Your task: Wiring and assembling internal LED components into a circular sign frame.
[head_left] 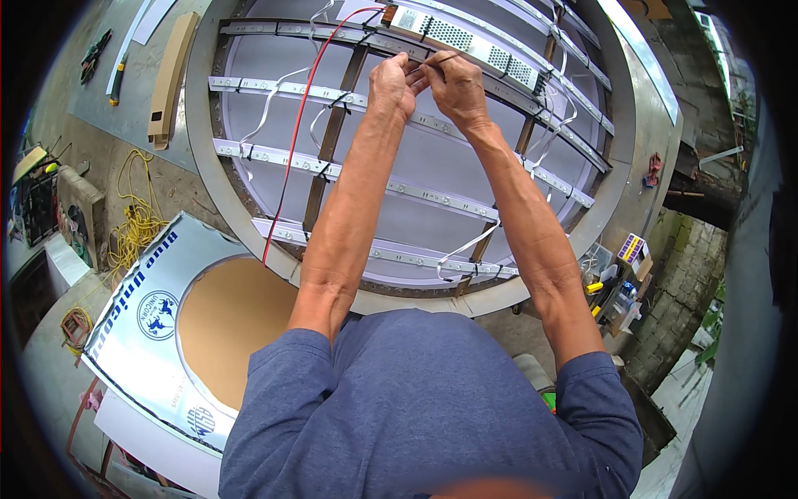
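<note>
My left hand (pixel 394 86) and my right hand (pixel 457 86) meet fingertip to fingertip over a large round metal frame (pixel 223 179). Both are closed in a pinch, and whatever lies between the fingers is too small to make out. Just beyond them, a silver perforated power supply (pixel 461 39) is mounted at a slant, with black ties around it. Close under the hands runs an LED strip (pixel 436 125), one of several parallel white strips fixed across brown crossbars (pixel 332 141). A red wire (pixel 301 116) curves down from the power supply's left end, left of my left forearm.
White wires (pixel 273 101) loop between the strips. To the left lie a long cardboard piece (pixel 172 79), a utility knife (pixel 117 83) and a tangled yellow cord (pixel 137 220). A printed cardboard panel (pixel 133 333) leans at lower left. Boxes and small items (pixel 619 283) stand at right.
</note>
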